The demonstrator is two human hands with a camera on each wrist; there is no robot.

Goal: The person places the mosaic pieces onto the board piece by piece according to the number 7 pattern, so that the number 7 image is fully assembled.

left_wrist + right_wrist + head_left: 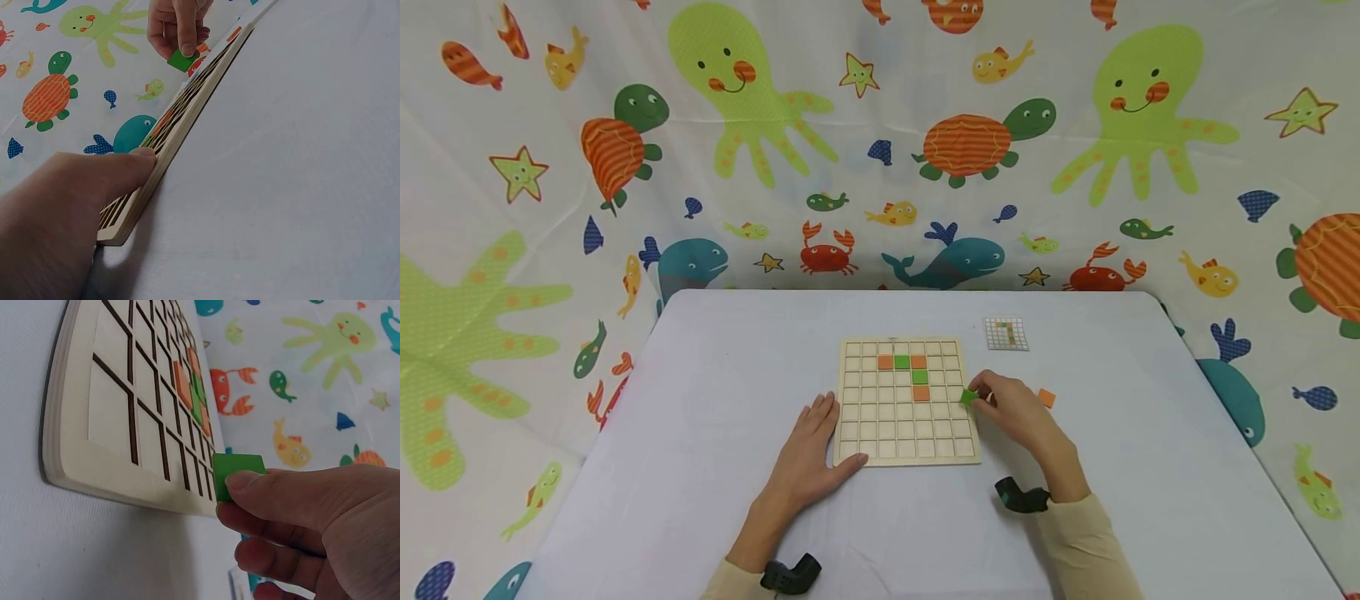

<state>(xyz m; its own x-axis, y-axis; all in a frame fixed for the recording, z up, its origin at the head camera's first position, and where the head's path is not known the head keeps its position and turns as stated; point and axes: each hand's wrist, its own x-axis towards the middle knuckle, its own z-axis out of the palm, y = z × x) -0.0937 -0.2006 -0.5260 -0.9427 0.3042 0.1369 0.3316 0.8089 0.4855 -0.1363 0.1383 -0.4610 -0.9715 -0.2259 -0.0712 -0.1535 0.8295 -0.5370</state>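
A wooden grid board (887, 429) lies on the white table, with several orange and green square tiles set in its upper cells. My right hand (1017, 410) pinches a green tile (232, 470) between thumb and fingers, just at the board's right edge. Around the board's lower left corner rests my left hand (808, 454), its fingers straight along the left side and its thumb (134, 169) on the front rim. A loose orange tile (1047, 398) lies on the table, partly behind the right hand.
A small printed pattern card (1006, 333) with a coloured grid lies beyond the board's upper right corner. Behind the table (737, 358) hangs a curtain (820, 250) printed with sea animals. Each wrist wears a black camera mount (1021, 496).
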